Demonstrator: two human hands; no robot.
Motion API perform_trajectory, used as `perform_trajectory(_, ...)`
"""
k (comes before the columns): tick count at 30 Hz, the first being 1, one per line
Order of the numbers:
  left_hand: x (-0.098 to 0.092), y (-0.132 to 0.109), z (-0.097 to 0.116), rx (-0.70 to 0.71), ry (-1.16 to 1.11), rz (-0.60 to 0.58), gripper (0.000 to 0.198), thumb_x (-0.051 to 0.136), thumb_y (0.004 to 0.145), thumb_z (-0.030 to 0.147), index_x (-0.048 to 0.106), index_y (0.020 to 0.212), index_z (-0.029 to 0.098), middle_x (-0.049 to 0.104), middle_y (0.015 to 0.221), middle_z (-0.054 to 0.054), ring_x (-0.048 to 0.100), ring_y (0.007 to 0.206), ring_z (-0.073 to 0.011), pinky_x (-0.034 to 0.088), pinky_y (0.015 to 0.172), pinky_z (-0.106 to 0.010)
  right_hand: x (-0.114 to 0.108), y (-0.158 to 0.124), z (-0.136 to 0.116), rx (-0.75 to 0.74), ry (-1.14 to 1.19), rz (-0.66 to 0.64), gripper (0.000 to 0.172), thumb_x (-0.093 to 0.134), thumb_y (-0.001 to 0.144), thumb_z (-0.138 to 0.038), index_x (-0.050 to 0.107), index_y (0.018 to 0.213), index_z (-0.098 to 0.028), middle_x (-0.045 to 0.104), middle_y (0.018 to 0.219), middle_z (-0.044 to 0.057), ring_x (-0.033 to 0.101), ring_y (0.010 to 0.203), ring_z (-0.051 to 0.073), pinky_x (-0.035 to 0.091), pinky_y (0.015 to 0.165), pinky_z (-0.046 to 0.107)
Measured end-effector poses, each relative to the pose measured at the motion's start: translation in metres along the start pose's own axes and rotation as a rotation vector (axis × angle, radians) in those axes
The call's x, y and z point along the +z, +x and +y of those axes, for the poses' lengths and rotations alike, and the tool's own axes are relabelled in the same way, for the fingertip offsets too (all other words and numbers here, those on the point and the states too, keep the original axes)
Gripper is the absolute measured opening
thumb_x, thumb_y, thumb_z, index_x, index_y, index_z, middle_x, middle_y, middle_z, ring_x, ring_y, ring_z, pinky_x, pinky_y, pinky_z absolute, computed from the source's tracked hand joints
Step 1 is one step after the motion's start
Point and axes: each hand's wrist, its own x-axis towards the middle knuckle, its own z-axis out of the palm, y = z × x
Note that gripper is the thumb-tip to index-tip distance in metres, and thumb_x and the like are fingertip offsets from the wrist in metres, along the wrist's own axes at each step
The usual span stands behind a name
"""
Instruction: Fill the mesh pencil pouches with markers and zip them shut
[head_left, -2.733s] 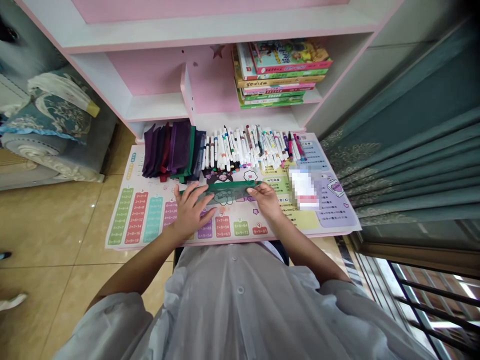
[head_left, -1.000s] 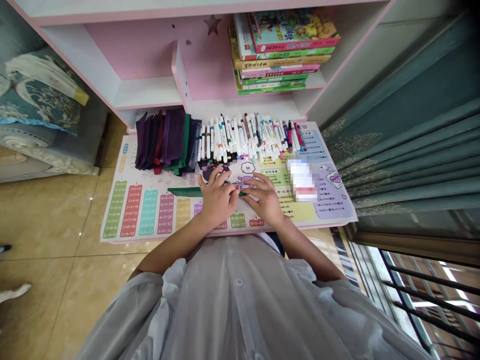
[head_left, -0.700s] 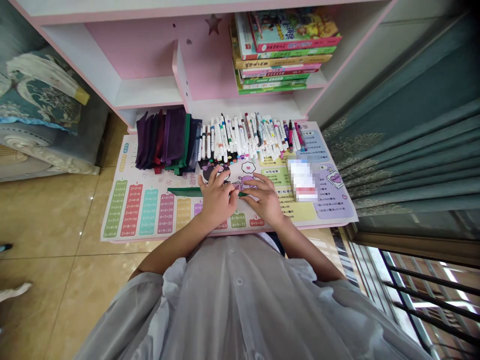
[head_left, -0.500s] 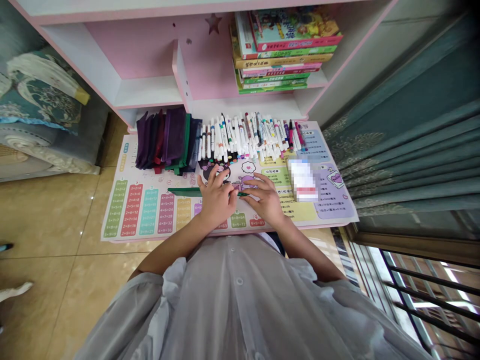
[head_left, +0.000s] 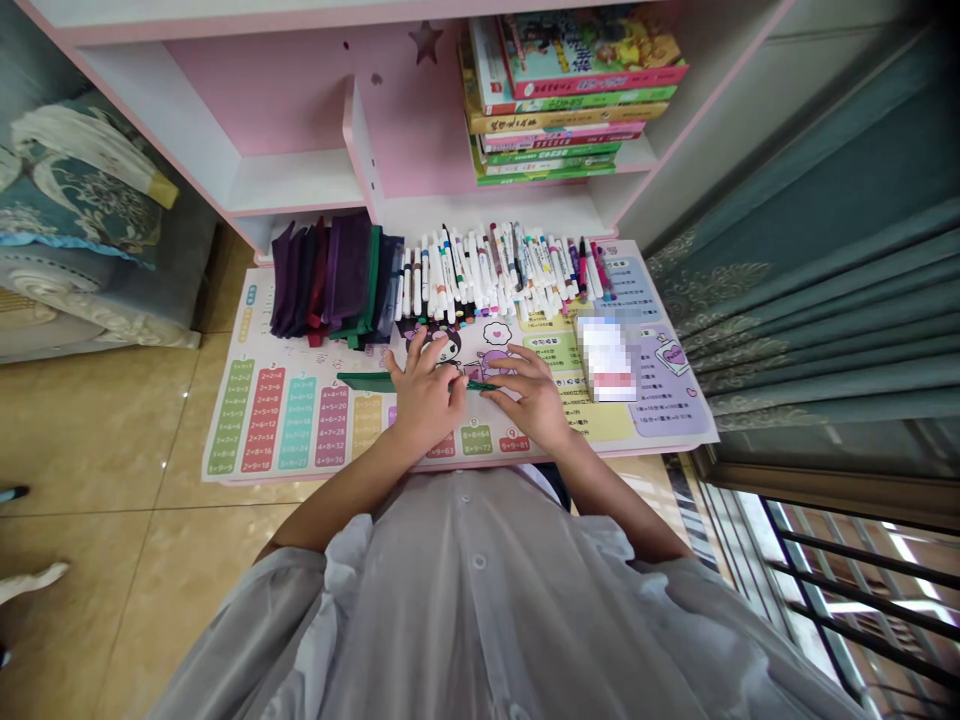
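A dark green pencil pouch [head_left: 366, 383] lies flat near the front of the desk, its middle hidden under my left hand. My left hand [head_left: 426, 398] rests over it, with thumb and index finger pinched at its upper edge and the other fingers spread. Whatever small part the pinch holds is too small to make out. At the pouch's right end, my right hand [head_left: 531, 398] grips the corner between thumb and fingers. Beyond my hands, a row of white-barrelled marker pens [head_left: 487, 270] lies side by side. More pouches [head_left: 349, 270] in purple, red, green and dark blue are stacked left of the pens.
The desk [head_left: 225, 400] has a printed mat with times tables. A blurred-out phone-sized object [head_left: 607, 360] lies to the right. Books [head_left: 562, 120] are piled on the shelf above. A curtain [head_left: 810, 240] hangs on the right, and a bed [head_left: 82, 200] stands at left.
My left hand's pinch has slid a little left along the green pouch's edge, away from my right hand. More of the pouch's right end shows. My right hand has stayed in place.
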Motion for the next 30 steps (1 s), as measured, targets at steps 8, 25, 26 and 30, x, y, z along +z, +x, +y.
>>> perform_trajectory(8, -0.004, 0.001, -0.008, -0.014, 0.017, 0.023, 0.021, 0.057, 0.090, 0.027, 0.065, 0.072, 0.021, 0.062, 0.144, -0.008, 0.037, 0.150, -0.0378, 0.016, 0.118, -0.075, -0.004, 0.000, 0.004, 0.014, 0.016, -0.003, 0.007, 0.075, 0.087, -0.033, 0.081, 0.090, -0.030, 0.078, 0.112, 0.005, 0.059, 0.129, 0.033, 0.052, 0.107, 0.058)
perform_trajectory(25, -0.011, -0.001, -0.021, -0.054, 0.028, 0.062, 0.020, 0.058, 0.089, 0.027, 0.062, 0.070, 0.021, 0.062, 0.143, -0.008, 0.037, 0.150, -0.0390, 0.019, 0.115, -0.078, -0.009, -0.003, 0.010, 0.053, 0.023, 0.008, 0.007, 0.076, 0.086, -0.034, 0.080, 0.087, -0.029, 0.078, 0.110, 0.005, 0.060, 0.128, 0.034, 0.050, 0.107, 0.060)
perform_trajectory(26, -0.011, -0.001, -0.022, -0.062, 0.026, 0.065, 0.020, 0.058, 0.089, 0.027, 0.062, 0.070, 0.021, 0.062, 0.143, -0.008, 0.037, 0.150, -0.0390, 0.017, 0.116, -0.078, -0.009, -0.003, 0.011, 0.053, 0.020, 0.010, 0.007, 0.076, 0.086, -0.034, 0.080, 0.087, -0.029, 0.078, 0.110, 0.005, 0.060, 0.128, 0.034, 0.050, 0.107, 0.060)
perform_trajectory(30, -0.011, -0.002, -0.023, -0.076, 0.013, 0.067, 0.020, 0.057, 0.089, 0.027, 0.063, 0.071, 0.022, 0.062, 0.143, -0.007, 0.036, 0.150, -0.0383, 0.013, 0.119, -0.076, -0.010, -0.003, 0.011, 0.034, 0.023, 0.011, 0.009, 0.075, 0.087, -0.035, 0.080, 0.089, -0.029, 0.078, 0.110, 0.006, 0.059, 0.129, 0.034, 0.050, 0.107, 0.059)
